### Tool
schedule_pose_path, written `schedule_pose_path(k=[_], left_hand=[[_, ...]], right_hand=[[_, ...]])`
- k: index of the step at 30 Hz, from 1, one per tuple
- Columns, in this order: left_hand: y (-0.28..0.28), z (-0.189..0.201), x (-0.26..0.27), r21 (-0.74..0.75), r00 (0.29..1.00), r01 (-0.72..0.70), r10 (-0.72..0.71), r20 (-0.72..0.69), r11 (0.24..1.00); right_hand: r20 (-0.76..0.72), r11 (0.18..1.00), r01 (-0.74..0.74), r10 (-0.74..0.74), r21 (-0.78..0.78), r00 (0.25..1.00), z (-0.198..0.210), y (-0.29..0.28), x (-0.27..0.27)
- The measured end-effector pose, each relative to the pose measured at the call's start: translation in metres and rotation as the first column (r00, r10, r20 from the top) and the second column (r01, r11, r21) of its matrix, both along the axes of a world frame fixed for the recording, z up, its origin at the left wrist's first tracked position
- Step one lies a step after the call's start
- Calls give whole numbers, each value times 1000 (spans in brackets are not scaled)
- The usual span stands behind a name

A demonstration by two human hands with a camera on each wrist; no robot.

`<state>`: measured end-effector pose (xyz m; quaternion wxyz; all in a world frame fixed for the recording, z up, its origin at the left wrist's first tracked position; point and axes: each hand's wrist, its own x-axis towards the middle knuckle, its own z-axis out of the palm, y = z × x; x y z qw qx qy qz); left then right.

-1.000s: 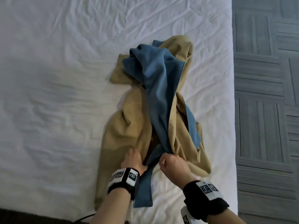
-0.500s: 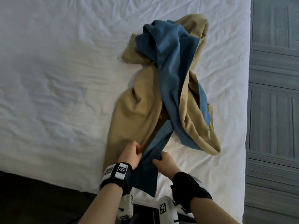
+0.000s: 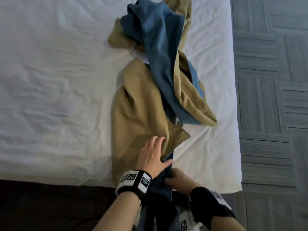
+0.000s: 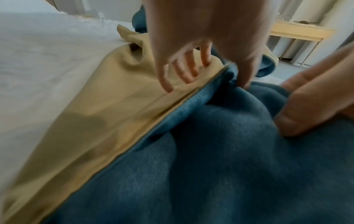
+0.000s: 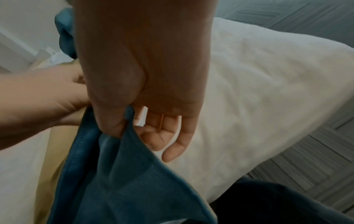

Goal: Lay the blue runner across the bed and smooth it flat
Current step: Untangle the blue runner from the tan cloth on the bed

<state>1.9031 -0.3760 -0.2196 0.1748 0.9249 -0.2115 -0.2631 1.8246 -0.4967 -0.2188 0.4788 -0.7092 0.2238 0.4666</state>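
Since half a second ago the left hand (image 3: 152, 154) has released its bunch and now lies with fingers spread on the tan side of the blue-and-tan blanket (image 3: 141, 105), thumb on the blue. The right hand (image 3: 179, 182), pinching the blue corner between thumb and forefinger, has drawn it nearer. The blanket lies crumpled along the right side of the white bed sheet (image 3: 50, 80), beside grey carpet tiles (image 3: 266, 80).

Our left hand (image 3: 152, 153) and right hand (image 3: 180, 181) are bare, forearms unsleeved. Each wrist wears a black strap: the left strap (image 3: 135, 180) carries white tiles printed with black square codes, the right strap (image 3: 205, 200) one such tile.
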Motion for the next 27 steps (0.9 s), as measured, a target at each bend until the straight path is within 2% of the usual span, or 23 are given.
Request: schedule_pose_path(k=[3, 6, 7, 9, 11, 12, 14, 17, 18, 20, 21, 22, 25, 27], left_hand=[[5, -1, -4, 12, 995, -60, 59, 75, 998], [19, -1, -1, -58, 958, -274, 277, 72, 960], [29, 1, 0, -59, 919, -388, 391, 52, 920], [58, 4, 3, -56, 782, -622, 624, 9, 781], [98, 5, 2, -8, 651, -759, 758, -21, 651], [120, 5, -1, 63, 607, -791, 793, -47, 609], [158, 1, -16, 241, 543, -796, 831, -121, 555], [188, -3, -51, 462, 501, -695, 832, -238, 551], [190, -2, -57, 491, 491, -688, 841, -229, 535], [181, 5, -63, 433, 422, -790, 897, -129, 434], [175, 8, -60, 360, 417, -836, 906, -71, 414], [167, 11, -55, 295, 452, -849, 892, -25, 439], [147, 9, -33, 205, 611, -779, 790, 41, 592], [136, 5, -13, 170, 667, -741, 743, 63, 650]], right_hand=[[39, 993, 118, -117, -8, 992, -2, 12, -14], [127, 977, 181, -167, -111, 978, -6, 9, -29], [167, 963, 210, -181, -171, 969, -6, 4, -36], [260, 899, 304, -225, -316, 939, -3, -15, -54], [307, 813, 374, -254, -447, 917, 0, -46, -78], [294, 779, 366, -241, -509, 925, 1, -62, -91], [160, 758, 229, -166, -610, 973, 4, -85, -112], [-60, 804, 8, -54, -594, 997, -1, -95, -123], [-95, 802, -33, -30, -597, 995, -1, -93, -118], [-87, 779, -40, -19, -626, 996, 1, -84, -103], [-26, 774, 21, -48, -633, 999, 3, -79, -94], [61, 767, 94, -71, -635, 996, 4, -76, -84], [262, 758, 234, -87, -609, 961, 2, -72, -55], [344, 745, 317, -125, -587, 931, -5, -74, -39]])
